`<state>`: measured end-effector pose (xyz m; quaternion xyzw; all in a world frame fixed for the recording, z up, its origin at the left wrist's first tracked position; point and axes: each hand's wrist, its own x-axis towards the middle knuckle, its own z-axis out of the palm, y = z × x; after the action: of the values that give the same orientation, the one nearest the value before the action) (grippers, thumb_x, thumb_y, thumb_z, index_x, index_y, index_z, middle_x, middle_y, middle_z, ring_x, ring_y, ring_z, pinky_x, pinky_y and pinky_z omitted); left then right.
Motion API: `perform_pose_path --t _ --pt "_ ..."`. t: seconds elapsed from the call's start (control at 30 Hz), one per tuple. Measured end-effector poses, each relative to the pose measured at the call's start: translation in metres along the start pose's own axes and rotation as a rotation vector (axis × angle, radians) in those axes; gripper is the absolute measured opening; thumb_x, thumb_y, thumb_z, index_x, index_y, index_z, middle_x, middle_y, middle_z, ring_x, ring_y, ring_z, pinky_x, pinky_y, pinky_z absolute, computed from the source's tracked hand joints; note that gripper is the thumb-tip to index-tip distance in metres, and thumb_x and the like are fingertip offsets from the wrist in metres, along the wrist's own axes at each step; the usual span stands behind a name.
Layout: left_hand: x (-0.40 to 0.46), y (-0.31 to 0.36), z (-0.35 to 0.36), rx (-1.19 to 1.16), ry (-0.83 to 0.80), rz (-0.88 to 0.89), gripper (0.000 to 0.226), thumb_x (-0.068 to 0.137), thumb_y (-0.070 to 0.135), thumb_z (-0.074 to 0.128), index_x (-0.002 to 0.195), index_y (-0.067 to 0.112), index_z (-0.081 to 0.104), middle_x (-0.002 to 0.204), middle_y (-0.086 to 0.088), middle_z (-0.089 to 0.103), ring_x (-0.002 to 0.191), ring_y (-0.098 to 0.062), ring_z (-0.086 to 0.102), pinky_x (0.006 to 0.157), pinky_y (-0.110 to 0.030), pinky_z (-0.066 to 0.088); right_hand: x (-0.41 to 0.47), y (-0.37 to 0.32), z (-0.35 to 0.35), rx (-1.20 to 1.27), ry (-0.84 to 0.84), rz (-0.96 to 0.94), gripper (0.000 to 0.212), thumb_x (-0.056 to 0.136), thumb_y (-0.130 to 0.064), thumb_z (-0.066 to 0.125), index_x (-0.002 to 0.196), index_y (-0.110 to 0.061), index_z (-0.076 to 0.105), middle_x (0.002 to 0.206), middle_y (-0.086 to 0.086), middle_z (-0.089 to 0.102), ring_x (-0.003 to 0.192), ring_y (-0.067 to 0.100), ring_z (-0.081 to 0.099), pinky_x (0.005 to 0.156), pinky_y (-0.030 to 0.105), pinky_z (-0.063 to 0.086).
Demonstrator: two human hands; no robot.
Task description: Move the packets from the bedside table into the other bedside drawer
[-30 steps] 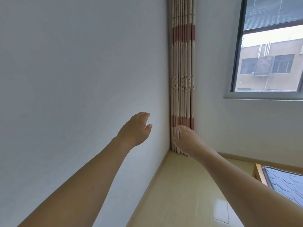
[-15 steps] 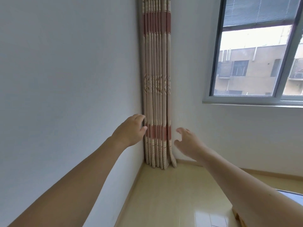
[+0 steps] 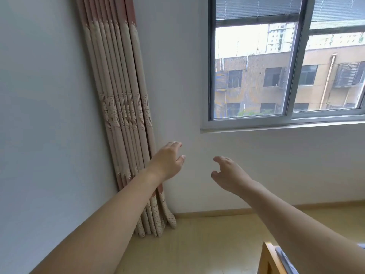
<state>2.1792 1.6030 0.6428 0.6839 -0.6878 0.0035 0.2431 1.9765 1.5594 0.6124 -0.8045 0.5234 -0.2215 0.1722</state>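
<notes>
Both arms reach out in front of me toward a white wall. My left hand (image 3: 169, 161) is held out with fingers loosely apart and holds nothing. My right hand (image 3: 229, 175) is also empty, its fingers spread and slightly curled. No packets, bedside table or drawer appear in this view.
A gathered beige and pink curtain (image 3: 126, 115) hangs in the room corner at left. A window (image 3: 286, 62) fills the upper right. The wooden corner of a bed frame (image 3: 269, 258) shows at the bottom right, above a pale yellow floor (image 3: 197, 244).
The view has swung right: the curtain slid left and more of the window came into sight. Both hands stayed raised and empty, and the right hand's fingers spread apart.
</notes>
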Motion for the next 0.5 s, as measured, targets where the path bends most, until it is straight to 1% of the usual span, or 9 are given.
perform_pose_path --t 0.07,0.17,0.23,0.33,0.43,0.5 --pt "0.059 -0.003 0.026 -0.009 0.0 0.005 0.051 0.099 0.027 0.049 0.146 0.009 0.038 0.152 -0.008 0.038 0.141 -0.021 0.034 0.113 -0.027 0.023 0.051 0.035 -0.004 0.005 0.037 0.026 0.055 0.091 -0.023 0.05 0.144 -0.016 0.039 0.147 0.005 0.042 0.131 0.023 0.043 0.105 0.032 0.037" --pt "0.156 -0.002 0.057 -0.002 -0.01 0.02 0.052 0.098 0.028 0.051 0.144 0.008 0.04 0.151 -0.01 0.04 0.139 -0.023 0.036 0.114 -0.031 0.026 0.131 0.083 -0.025 0.023 0.073 0.07 0.055 0.091 -0.024 0.053 0.143 -0.013 0.041 0.145 0.007 0.045 0.131 0.024 0.043 0.106 0.031 0.036" --pt "0.216 0.003 0.073 0.017 -0.02 0.041 0.053 0.097 0.028 0.051 0.145 0.008 0.039 0.152 -0.01 0.039 0.14 -0.024 0.035 0.116 -0.032 0.027 0.182 0.111 -0.043 0.022 0.098 0.094 0.055 0.09 -0.025 0.054 0.142 -0.012 0.042 0.145 0.008 0.045 0.133 0.025 0.042 0.107 0.031 0.035" --pt "0.3 0.013 0.1 0.005 0.009 0.073 0.053 0.097 0.03 0.05 0.146 0.01 0.039 0.153 -0.008 0.037 0.141 -0.023 0.034 0.116 -0.034 0.027 0.254 0.149 -0.065 0.03 0.146 0.114 0.056 0.09 -0.024 0.054 0.143 -0.012 0.042 0.146 0.007 0.045 0.135 0.023 0.041 0.109 0.032 0.034" --pt "0.369 0.023 0.136 0.008 -0.047 0.136 0.053 0.098 0.029 0.048 0.147 0.012 0.036 0.156 -0.004 0.034 0.142 -0.021 0.033 0.116 -0.034 0.028 0.315 0.184 -0.07 0.015 0.13 0.126 0.056 0.089 -0.024 0.054 0.143 -0.012 0.042 0.146 0.007 0.045 0.135 0.023 0.041 0.111 0.032 0.033" --pt "0.418 0.027 0.165 0.007 -0.086 0.169 0.053 0.099 0.027 0.048 0.148 0.011 0.035 0.156 -0.004 0.033 0.144 -0.019 0.03 0.117 -0.031 0.024 0.355 0.211 -0.07 0.006 0.115 0.151 0.056 0.09 -0.024 0.054 0.142 -0.011 0.042 0.145 0.008 0.046 0.135 0.023 0.041 0.111 0.031 0.033"
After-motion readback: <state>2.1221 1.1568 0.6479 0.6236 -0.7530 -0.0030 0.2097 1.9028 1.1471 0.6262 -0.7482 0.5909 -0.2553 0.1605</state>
